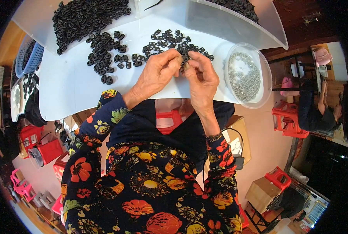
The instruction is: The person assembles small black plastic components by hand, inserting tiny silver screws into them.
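Note:
My left hand [157,74] and my right hand [203,80] meet above the white table top [68,87], fingertips pinched close together. Whatever is between them is mostly hidden; a bit of something dark shows there. Just beyond the fingers lies a loose spread of small black rectangular parts [157,43]. Left of my left hand are several black oval parts with two holes [100,50], a few trailing toward the hand. To the right of my right hand stands a round clear tub [268,84] holding many small silvery metal pieces [242,84], perhaps screws or pins.
A tray at the far left holds a heap of black parts [84,19]. At the far right, a translucent bin [232,25] contains more. A blue basket [29,58] stands left of the table. Red stools [289,119] are on the floor; another person [318,109] sits at right.

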